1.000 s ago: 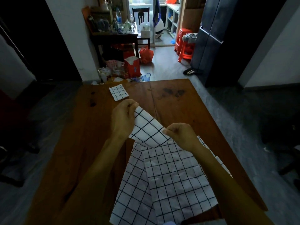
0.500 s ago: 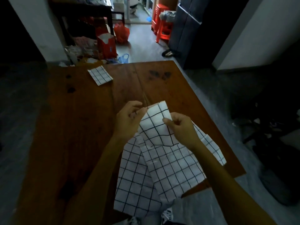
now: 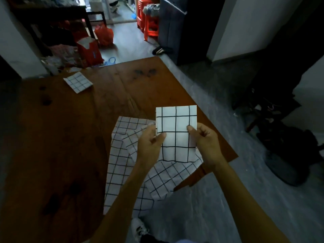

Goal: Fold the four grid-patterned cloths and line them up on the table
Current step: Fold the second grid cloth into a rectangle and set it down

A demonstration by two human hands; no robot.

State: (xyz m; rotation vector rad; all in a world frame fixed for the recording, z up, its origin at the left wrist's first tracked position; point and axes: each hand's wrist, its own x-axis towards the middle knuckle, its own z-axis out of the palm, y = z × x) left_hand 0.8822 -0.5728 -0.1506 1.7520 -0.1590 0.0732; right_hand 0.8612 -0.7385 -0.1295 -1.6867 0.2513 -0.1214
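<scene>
I hold a white cloth with a black grid point(image 3: 176, 132), folded into a small upright rectangle, above the table's right edge. My left hand point(image 3: 150, 146) pinches its left side and my right hand point(image 3: 204, 142) pinches its right side. Beneath my hands lie unfolded grid cloths point(image 3: 122, 163), spread flat and overlapping, one corner hanging over the near right table edge. A small folded grid cloth point(image 3: 78, 82) lies near the far left of the brown wooden table point(image 3: 61, 137).
The table's right edge runs diagonally beside a grey floor point(image 3: 228, 199). Beyond the far edge stand a red box point(image 3: 89, 51), red bags, red stools point(image 3: 149, 20) and a dark cabinet point(image 3: 175, 28). Dark bags point(image 3: 289, 146) lie on the floor at right. My shoe point(image 3: 139, 230) shows below.
The cloth in my hands went from a loose, partly folded sheet to a compact rectangle lifted upright. The view swung right and down, so the table shifted left.
</scene>
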